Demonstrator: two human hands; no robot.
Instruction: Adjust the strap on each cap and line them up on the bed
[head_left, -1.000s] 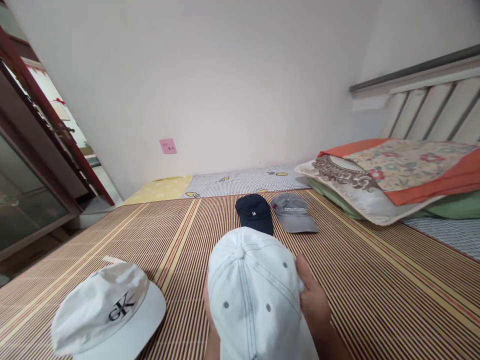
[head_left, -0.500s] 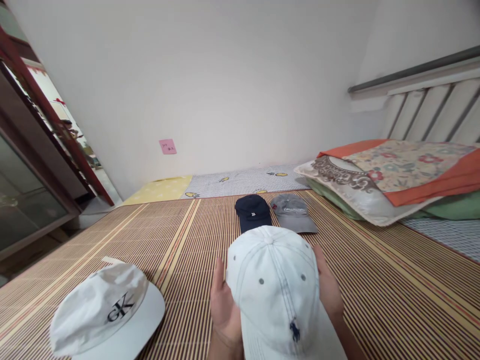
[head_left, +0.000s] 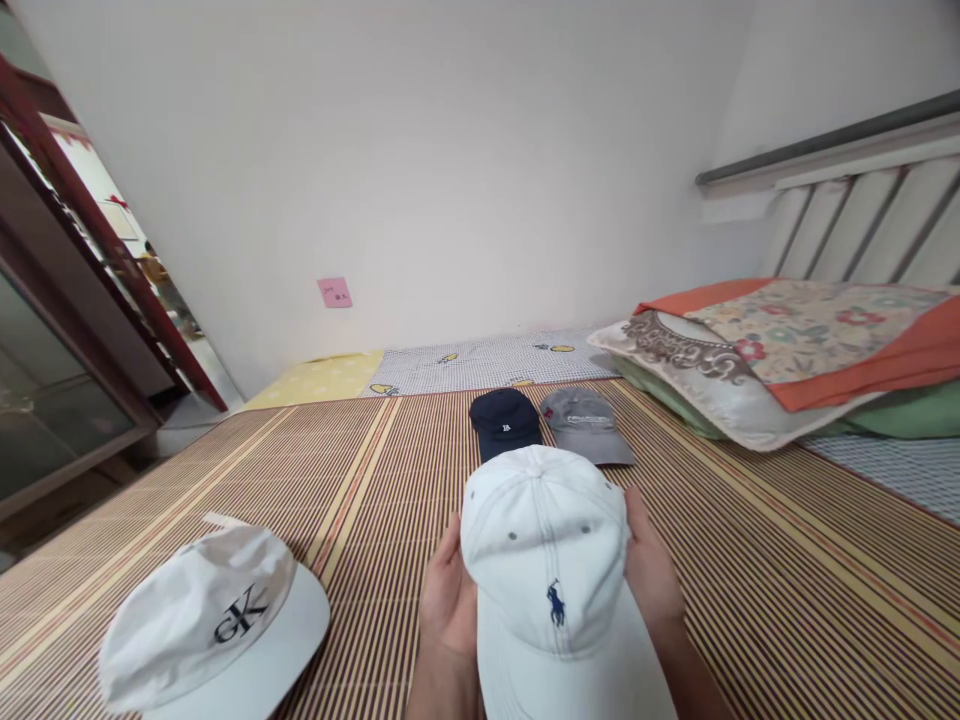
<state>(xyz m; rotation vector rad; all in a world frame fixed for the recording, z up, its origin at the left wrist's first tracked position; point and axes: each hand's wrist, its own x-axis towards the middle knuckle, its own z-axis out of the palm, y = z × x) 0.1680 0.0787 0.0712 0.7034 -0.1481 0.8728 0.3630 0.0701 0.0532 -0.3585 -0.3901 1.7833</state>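
Between my two hands is a white baseball cap (head_left: 544,560) with a dark blue horse-rider emblem, its brim toward me. My left hand (head_left: 448,605) grips its left side, and my right hand (head_left: 654,570) grips the right side; the fingers are partly hidden behind and under the cap. Just beyond it a navy cap (head_left: 504,415) lies on the striped mat (head_left: 390,600), its brim partly covered by the white cap. Beside that rests a grey cap (head_left: 589,425). Another white cap (head_left: 202,620) with black "CK" letters lies at the near left.
At the right, a pillow (head_left: 750,410) lies under an orange-edged floral cloth (head_left: 840,320). A radiator (head_left: 870,220) and a grey pipe (head_left: 825,140) stand behind it. On the far wall is a pink note (head_left: 334,292). A doorway (head_left: 150,250) opens at the left.
The white cap between my hands has tipped back and turned slightly, so its emblem sits higher and further left and more of the brim shows. The other caps have not moved.
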